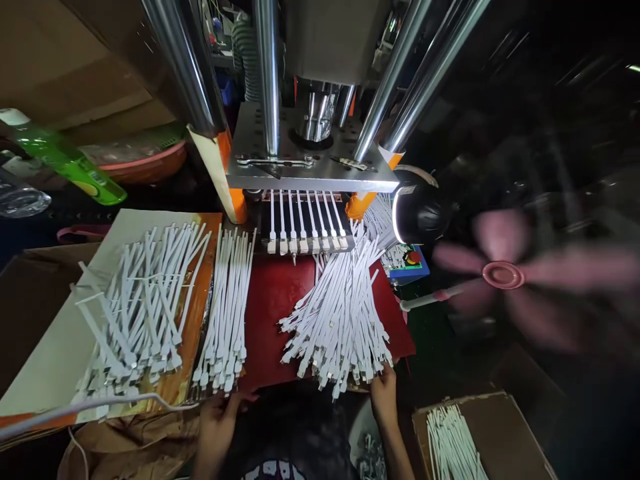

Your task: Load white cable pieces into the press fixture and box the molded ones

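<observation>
Facing the near edge of the red surface (275, 293), we see both hands low in the view. The left grip (221, 415) lies just below the connector ends of a narrow cable bundle (231, 307); we cannot tell whether its fingers are apart or together on something. The right grip (384, 390) is bent at the edge, next to the connector ends of a wide cable bundle (345, 313); we cannot tell whether it is clamped on cables or merely touches the edge. We judge these white cables light, pliable and somewhat slippery in number, with stiffer ends liable to snag; a bundle is best taken around its middle. To the left, we note a looser cable pile (145, 307) on a board (45, 373). Farther off, a row of cables (303, 244) lies across a dark fixture (308, 220), beneath a metal plate (330, 175) bearing a spanner (275, 161).
</observation>
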Demonstrator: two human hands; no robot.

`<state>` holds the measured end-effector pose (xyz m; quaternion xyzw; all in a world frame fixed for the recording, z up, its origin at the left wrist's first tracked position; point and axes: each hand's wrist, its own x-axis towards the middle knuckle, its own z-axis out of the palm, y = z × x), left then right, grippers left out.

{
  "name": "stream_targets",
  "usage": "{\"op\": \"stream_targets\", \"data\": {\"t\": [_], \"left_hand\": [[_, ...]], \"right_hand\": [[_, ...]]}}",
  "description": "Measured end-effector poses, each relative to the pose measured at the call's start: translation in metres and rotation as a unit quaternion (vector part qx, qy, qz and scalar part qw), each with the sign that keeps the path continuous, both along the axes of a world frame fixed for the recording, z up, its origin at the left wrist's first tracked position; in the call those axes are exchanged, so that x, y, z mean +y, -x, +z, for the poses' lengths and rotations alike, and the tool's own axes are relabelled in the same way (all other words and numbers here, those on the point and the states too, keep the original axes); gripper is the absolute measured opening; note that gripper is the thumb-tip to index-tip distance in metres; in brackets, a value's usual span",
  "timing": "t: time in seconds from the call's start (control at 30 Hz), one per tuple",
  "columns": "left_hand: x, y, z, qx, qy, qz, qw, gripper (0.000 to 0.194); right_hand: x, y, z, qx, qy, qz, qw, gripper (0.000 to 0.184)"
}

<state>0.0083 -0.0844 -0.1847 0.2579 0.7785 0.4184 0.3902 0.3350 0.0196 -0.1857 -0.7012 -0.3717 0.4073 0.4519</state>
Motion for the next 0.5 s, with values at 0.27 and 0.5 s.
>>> {"op": "stream_targets", "data": {"t": [0.27, 0.5], "left_hand": [[0.0, -0.007, -0.008, -0.021, -0.027, 0.021, 0.999, 0.063], [0.001, -0.013, -0.007, -0.013, -0.058, 0.04, 0.997, 0.071]], "right_hand": [[0.009, -0.003, -0.02, -0.022, 0.002, -0.027, 0.999, 0.045], [0.011, -0.006, -0.03, -0.052, -0.013, -0.039, 0.998, 0.046]]}}
